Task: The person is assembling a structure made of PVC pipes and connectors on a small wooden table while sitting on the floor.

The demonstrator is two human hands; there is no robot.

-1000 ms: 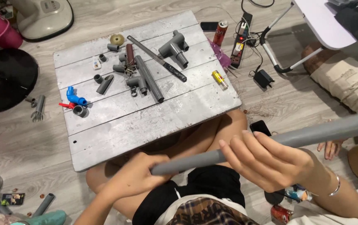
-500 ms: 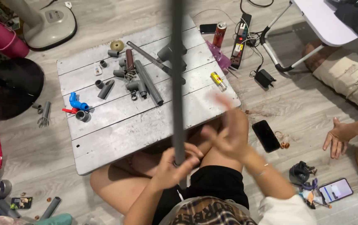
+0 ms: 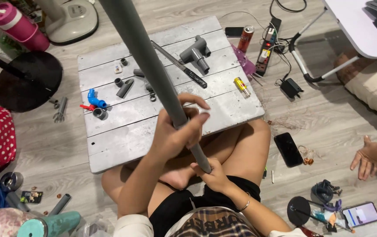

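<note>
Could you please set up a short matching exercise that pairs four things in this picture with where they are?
Things:
1. long grey pipe
2. blue fitting
3. black phone
4. pink bottle

Places:
A. on the floor right of the knee
B. held in the left hand and right hand
C. top left corner, on the floor
D. on the grey board, near its left edge

Pairs: 1-B, 2-D, 3-A, 4-C

Head-worn view, steeply down, close
</note>
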